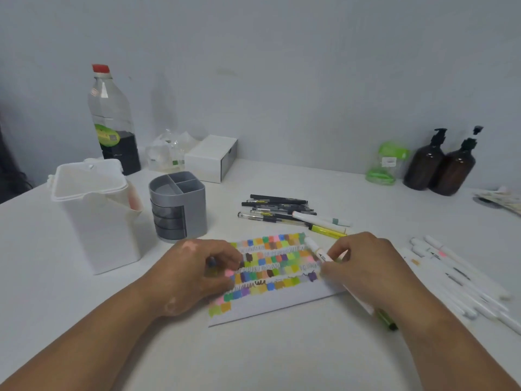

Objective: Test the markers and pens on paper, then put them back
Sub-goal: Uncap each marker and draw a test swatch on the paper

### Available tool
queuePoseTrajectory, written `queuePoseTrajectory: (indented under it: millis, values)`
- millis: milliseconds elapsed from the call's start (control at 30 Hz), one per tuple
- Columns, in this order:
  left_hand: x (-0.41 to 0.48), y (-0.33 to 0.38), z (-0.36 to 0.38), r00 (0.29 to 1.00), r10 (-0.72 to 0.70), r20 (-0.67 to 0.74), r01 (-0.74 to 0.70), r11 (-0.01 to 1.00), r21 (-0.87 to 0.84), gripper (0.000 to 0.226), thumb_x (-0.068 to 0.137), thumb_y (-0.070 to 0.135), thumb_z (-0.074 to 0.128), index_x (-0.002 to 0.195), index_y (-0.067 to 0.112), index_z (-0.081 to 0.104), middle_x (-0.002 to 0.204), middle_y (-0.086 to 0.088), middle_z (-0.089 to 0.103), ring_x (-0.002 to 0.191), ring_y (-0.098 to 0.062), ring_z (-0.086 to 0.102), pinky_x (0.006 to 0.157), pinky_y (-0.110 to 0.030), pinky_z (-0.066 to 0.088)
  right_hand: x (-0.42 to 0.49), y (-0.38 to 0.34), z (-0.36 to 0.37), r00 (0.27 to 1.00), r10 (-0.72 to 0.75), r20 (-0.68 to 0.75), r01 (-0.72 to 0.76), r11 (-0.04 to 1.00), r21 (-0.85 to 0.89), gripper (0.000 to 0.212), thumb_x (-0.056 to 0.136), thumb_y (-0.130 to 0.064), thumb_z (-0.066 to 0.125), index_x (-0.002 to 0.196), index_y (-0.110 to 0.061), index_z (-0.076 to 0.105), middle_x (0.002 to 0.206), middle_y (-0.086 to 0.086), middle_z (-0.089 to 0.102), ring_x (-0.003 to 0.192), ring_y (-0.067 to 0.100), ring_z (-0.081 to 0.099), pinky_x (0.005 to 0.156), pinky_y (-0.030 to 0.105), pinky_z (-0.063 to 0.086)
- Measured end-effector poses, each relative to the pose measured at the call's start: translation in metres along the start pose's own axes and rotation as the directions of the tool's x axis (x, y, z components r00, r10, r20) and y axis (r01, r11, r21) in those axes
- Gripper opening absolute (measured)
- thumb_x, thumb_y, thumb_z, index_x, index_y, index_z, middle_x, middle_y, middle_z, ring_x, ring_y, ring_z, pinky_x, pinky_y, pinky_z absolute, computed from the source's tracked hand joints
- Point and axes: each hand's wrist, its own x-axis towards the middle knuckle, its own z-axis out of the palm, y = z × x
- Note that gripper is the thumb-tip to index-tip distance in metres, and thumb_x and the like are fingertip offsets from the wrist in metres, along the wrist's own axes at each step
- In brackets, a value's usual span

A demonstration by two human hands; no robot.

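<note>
White tabletop, pale wall behind; head view, the only one. Paper with rows of colour swatches lies between the two grips. Right grip: fingers pinched round a white marker, whose long axis runs from the fingers up and left over the sheet. Left grip: near the marker, to its left, on the sheet's edge, fingers curled. A small dark thing shows between them, too blurred to name, so I cannot tell if it is held. Grey organiser stands beyond the left grip, the nearer one. Right fingers hide the marker's lower end; right wrist partly covers a green-ended pen.
</note>
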Motion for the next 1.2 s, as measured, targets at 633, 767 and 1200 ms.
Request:
queuePoseTrajectory:
  millis: [633, 767, 1200]
  values:
    - [0.0, -0.013, -0.006, 0.995, -0.004, -0.101, 0.0, 0.999, -0.043, 0.018, 0.084, 0.027, 0.08, 0.093, 0.041, 0.072, 0.089, 0.039, 0.067, 0.095, 0.012, 0.06, 0.069, -0.005, 0.048, 0.09, 0.027, 0.01, 0.99, -0.132, -0.037, 0.119, 0.959, -0.257, 0.03, 0.094, -0.019, 0.054, 0.118, -0.025, 0.069, 0.114, 0.001, 0.069, 0.099, 0.022, 0.06, 0.083, 0.031, 0.051]
    - [0.0, -0.014, -0.006, 0.996, -0.012, -0.091, 0.005, 0.998, -0.069, 0.017, 0.086, 0.027, 0.078, 0.094, 0.041, 0.071, 0.088, 0.04, 0.066, 0.094, 0.015, 0.06, 0.069, -0.005, 0.049, 0.095, 0.025, 0.014, 0.987, -0.154, -0.035, 0.139, 0.953, -0.271, 0.029, 0.092, -0.016, 0.057, 0.115, -0.026, 0.072, 0.106, 0.001, 0.072, 0.096, 0.023, 0.063, 0.085, 0.036, 0.055]
    - [0.001, -0.007, -0.008, 0.975, -0.107, -0.196, 0.075, 0.983, -0.166, 0.029, 0.09, 0.021, 0.073, 0.105, 0.045, 0.065, 0.094, 0.023, 0.069, 0.09, -0.003, 0.065, 0.075, -0.017, 0.056, 0.024, -0.035, -0.004, 0.945, -0.325, 0.022, 0.307, 0.91, 0.278, 0.014, 0.085, -0.028, 0.082, 0.095, -0.038, 0.081, 0.069, -0.018, 0.072, 0.061, -0.002, 0.063, 0.051, 0.005, 0.041]
